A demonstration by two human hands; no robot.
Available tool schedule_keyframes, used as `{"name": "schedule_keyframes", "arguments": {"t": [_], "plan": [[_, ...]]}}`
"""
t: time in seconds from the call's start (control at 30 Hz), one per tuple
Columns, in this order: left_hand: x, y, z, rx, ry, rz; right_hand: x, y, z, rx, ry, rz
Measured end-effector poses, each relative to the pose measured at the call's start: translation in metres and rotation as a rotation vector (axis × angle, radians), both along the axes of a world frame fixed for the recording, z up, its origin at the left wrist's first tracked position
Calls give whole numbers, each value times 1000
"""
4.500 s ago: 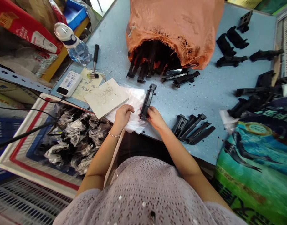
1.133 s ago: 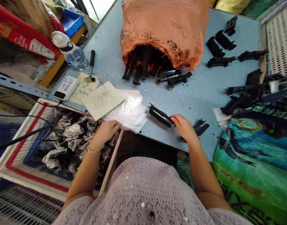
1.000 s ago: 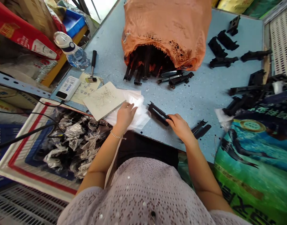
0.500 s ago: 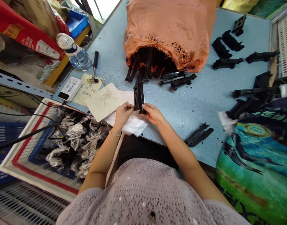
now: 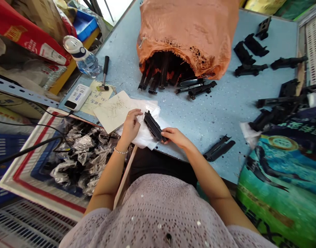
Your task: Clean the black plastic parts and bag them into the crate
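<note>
My right hand (image 5: 174, 137) grips the end of a black plastic bracket (image 5: 153, 126), which lies slanted on a white plastic bag (image 5: 144, 129). My left hand (image 5: 130, 126) sits just left of the bracket, its fingers on the bag and apparently holding it. Part of the bag is hidden under that hand and the bracket. Behind the bag lies a pale stone tile (image 5: 112, 111), its edge under the plastic.
An orange sack (image 5: 186, 31) full of black parts lies at the table's far side. More black brackets (image 5: 248, 57) lie at the right. A small hammer (image 5: 104, 74) and a white box (image 5: 78, 97) lie at far left. A crate (image 5: 80, 158) of bagged parts stands lower left.
The bracket has tipped from upright between both hands to lying slanted on the bag. My left hand has let go of it and moved onto the bag, while my right hand holds its lower end.
</note>
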State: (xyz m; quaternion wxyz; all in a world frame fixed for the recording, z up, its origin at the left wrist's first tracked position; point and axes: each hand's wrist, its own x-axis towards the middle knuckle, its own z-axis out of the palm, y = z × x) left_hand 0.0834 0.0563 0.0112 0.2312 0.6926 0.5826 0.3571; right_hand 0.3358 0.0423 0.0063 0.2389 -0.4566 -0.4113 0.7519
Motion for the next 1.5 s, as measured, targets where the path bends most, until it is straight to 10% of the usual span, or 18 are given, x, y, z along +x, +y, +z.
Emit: {"name": "schedule_keyframes", "arguments": {"t": [0.13, 0.47, 0.7, 0.87, 1.03, 1.2, 1.33, 1.5], "plan": [[3, -17, 3, -33, 260, 63, -4, -3, 1, 24, 25, -70], [-4, -26, 14, 132, 150, -164, -11, -7, 8, 35, 0, 110], [32, -70, 26, 170, 69, -485, -30, -33, 9, -131, 237, -240], [15, -105, 70, 206, 255, -482, -25, -78, 31, -46, 287, -29], [-57, -145, 109, -95, 272, -420, -7, -87, 44, -60, 315, 188], [-100, -141, 20, -407, 385, -229, 8, -77, 42, 29, 149, -89], [-91, -146, -73, -721, 518, -137, 17, -78, 40, 39, 89, -151], [-85, -163, -146, -908, 492, -112, 19, -83, 35, -6, 55, -157]]}}
